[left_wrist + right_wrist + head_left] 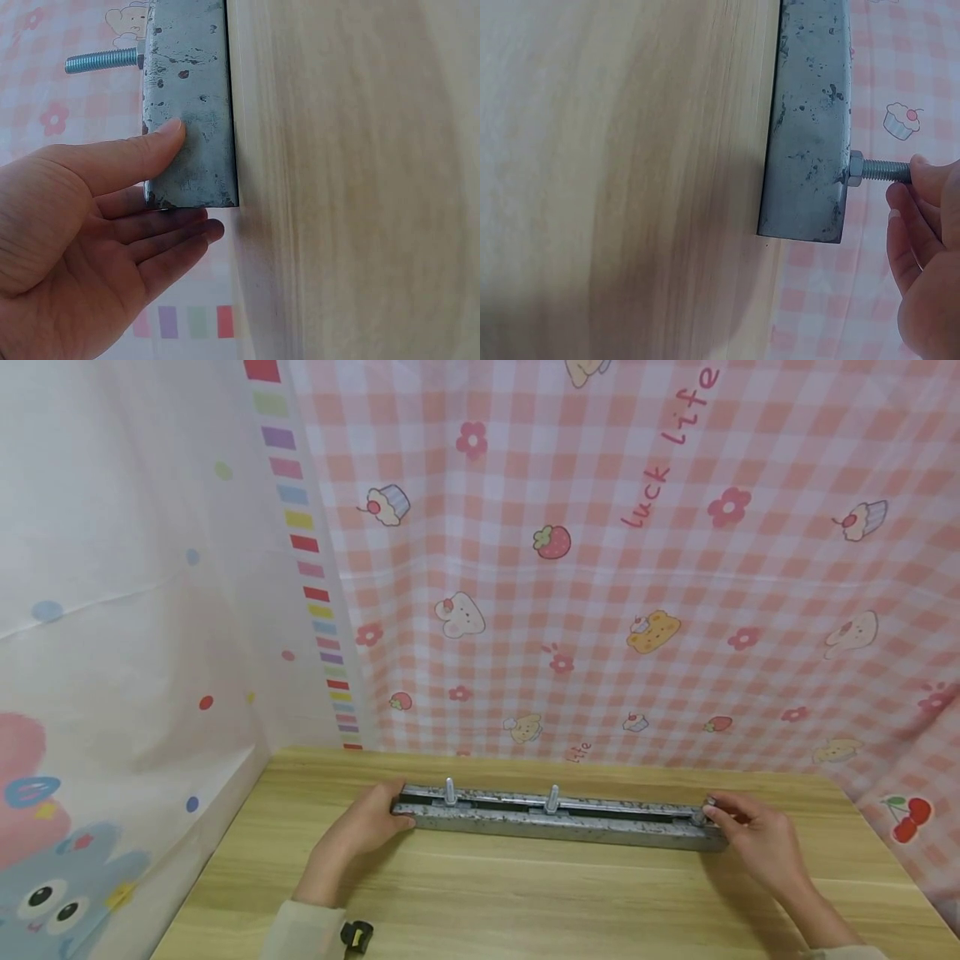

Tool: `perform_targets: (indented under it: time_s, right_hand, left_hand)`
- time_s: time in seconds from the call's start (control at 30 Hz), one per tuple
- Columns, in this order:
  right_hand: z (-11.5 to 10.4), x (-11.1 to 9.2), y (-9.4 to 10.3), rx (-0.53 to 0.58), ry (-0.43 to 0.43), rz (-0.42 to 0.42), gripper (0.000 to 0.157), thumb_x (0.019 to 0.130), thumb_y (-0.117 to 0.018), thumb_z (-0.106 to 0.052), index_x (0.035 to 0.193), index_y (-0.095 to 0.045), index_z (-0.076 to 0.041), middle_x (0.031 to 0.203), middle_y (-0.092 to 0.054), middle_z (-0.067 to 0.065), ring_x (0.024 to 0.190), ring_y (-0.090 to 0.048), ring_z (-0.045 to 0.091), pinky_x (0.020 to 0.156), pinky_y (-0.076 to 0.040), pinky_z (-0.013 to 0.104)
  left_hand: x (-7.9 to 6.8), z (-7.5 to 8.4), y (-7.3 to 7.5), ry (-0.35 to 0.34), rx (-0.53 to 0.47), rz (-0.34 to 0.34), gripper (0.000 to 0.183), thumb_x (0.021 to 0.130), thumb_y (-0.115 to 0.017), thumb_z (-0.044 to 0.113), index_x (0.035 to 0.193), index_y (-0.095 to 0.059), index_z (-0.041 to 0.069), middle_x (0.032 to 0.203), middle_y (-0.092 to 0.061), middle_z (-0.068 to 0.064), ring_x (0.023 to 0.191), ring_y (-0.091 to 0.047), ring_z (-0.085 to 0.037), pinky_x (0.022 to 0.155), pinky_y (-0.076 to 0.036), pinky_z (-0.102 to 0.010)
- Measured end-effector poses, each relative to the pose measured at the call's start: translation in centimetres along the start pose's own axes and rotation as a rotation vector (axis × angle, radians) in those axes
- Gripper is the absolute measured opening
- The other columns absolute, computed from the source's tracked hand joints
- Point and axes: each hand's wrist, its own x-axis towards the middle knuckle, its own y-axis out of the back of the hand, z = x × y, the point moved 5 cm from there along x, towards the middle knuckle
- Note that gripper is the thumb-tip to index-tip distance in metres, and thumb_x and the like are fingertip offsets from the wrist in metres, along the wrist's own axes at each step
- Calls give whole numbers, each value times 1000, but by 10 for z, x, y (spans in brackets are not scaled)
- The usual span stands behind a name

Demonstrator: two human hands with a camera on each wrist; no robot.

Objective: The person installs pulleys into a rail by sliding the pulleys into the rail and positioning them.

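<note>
A long grey metal channel (555,829) with a slotted top and a speckled, worn surface lies across the wooden table. Two threaded bolts stand upright in its slot, one on the left (450,791) and another near the middle (552,799). My left hand (367,818) grips the channel's left end, thumb on the front face and index finger behind; its other fingers extend past the end in the left wrist view. At the right end, my right hand (765,843) pinches the tip of a third bolt (885,171) between thumb and fingers. A hex nut (856,168) sits at that bolt's base, against the channel.
The wooden table (480,893) ends at a pink checked cloth (510,635) hanging behind it. A white printed cloth (150,610) hangs along the left side. A small black and yellow object (357,935) is beside my left sleeve.
</note>
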Motion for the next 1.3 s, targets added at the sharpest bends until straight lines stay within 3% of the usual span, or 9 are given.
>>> perform_targets:
  time_s: [0.8, 1.3]
  right_hand:
    - [-13, 2, -11, 19, 37, 5, 22, 84, -83, 4, 106, -79, 2, 90, -77, 12, 77, -61, -6, 62, -47, 7]
    - [-22, 4, -18, 60, 57, 13, 23, 82, -83, 8, 104, -79, 2, 87, -77, 12, 74, -62, -4, 57, -49, 11]
  left_hand:
    - [-1, -1, 0, 15, -3, -15, 65, 92, -79, 5, 146, -48, -17, 145, -54, -34, 136, -53, -45, 112, -45, -58]
    - [1, 0, 1, -5, 13, 9, 59, 90, -81, 3, 140, -55, -14, 133, -65, -28, 124, -62, -38, 106, -50, -55]
